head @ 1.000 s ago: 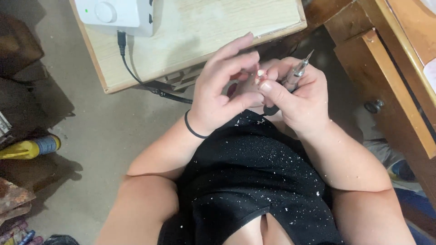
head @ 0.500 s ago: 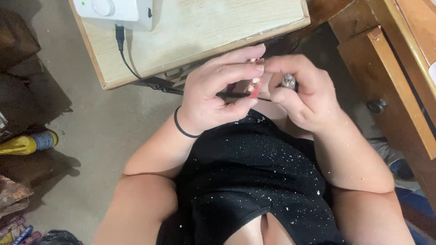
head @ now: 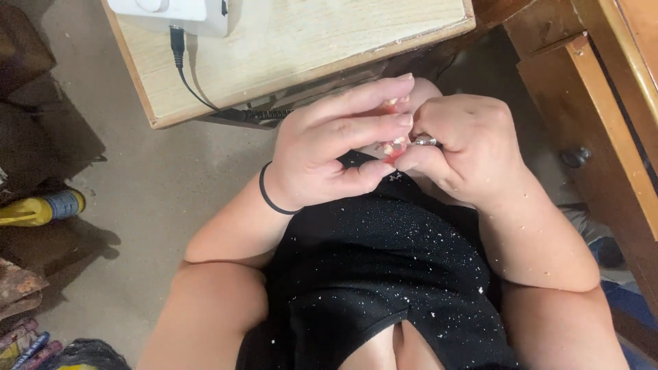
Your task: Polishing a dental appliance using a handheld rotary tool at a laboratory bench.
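A grey concrete floor (head: 157,199) runs under a pale wooden desk (head: 322,48) at the top of the view, with darker wooden furniture (head: 603,123) along the right side. On the desk's far left corner sits a white device (head: 171,10); its black cable (head: 199,96) drops over the near edge of the desk.

Both hands are raised in front of the near edge of the desk, above a black top (head: 384,274) flecked with white dust. The left hand (head: 336,151), a black band (head: 271,195) on its wrist, curls its fingers around a small pink and white dental piece (head: 392,147), pinching it against the thumb. The right hand (head: 466,147) is clenched around a metal-tipped tool (head: 425,141), whose tip meets the piece between the two hands. A yellow and blue bottle (head: 41,209) lies on the floor at the left.
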